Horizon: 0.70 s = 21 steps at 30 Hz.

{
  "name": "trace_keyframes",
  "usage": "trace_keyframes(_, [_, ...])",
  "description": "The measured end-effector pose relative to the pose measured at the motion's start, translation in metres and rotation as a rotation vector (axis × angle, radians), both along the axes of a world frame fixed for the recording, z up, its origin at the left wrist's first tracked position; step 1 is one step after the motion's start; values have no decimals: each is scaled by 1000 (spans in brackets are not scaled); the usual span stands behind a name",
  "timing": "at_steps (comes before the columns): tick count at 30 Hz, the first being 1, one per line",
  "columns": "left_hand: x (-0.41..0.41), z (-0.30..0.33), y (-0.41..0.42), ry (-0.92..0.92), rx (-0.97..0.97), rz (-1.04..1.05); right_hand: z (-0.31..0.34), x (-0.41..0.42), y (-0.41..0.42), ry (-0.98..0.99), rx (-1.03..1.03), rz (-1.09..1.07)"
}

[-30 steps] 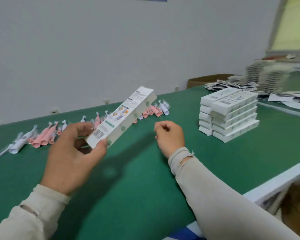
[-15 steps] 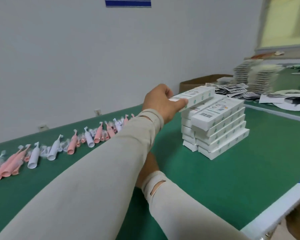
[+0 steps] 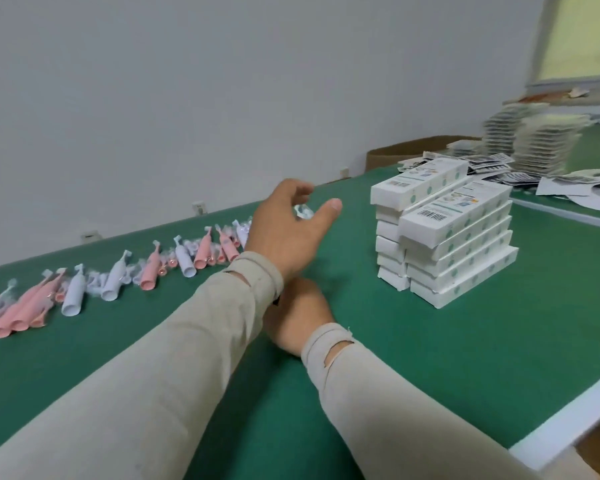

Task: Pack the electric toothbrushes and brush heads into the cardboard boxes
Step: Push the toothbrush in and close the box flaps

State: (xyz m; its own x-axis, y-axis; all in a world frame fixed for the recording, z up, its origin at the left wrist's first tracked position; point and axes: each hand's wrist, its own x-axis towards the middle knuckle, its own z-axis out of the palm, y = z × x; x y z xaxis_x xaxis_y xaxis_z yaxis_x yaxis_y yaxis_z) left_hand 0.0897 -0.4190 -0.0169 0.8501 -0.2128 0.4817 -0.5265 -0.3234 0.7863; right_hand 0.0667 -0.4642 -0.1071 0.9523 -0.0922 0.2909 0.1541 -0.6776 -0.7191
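A row of pink and white electric toothbrushes with small wrapped brush heads lies along the far side of the green table. A stack of white cardboard boxes stands at the right, with one box lying on top. My left hand hovers over the table between the row and the stack, fingers spread and holding nothing. My right hand rests on the table under my left wrist, which hides its fingers.
Piles of flat folded cartons and loose printed leaflets lie at the back right. A brown carton stands behind the table. The table's white front edge runs at the lower right.
My left hand carried a box to the stack, let go of it on top, and has drawn back to the left, empty. My right hand stayed on the table.
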Motion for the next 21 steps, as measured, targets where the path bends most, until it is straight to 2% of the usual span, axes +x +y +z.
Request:
trace_keyframes(3, [-20,-36,89,-37,38,152,1,-5,3,-12,76,25])
trace_keyframes(5, [-39,-60,149,-7,130,273,3,-10,6,19,47,22])
trace_keyframes(9, [-75,-88,248,114,311,496,5,-20,23,29,-74,60])
trace_keyframes(14, [-115,-84,338,159,551,796,18,-40,111,125,-350,316])
trace_keyframes(17, [-134,-77,381,161,706,954,23,-49,170,105,-271,397])
trace_keyframes(21, [-154,-70,431,228,960,1179,8,-62,205,16,-132,351])
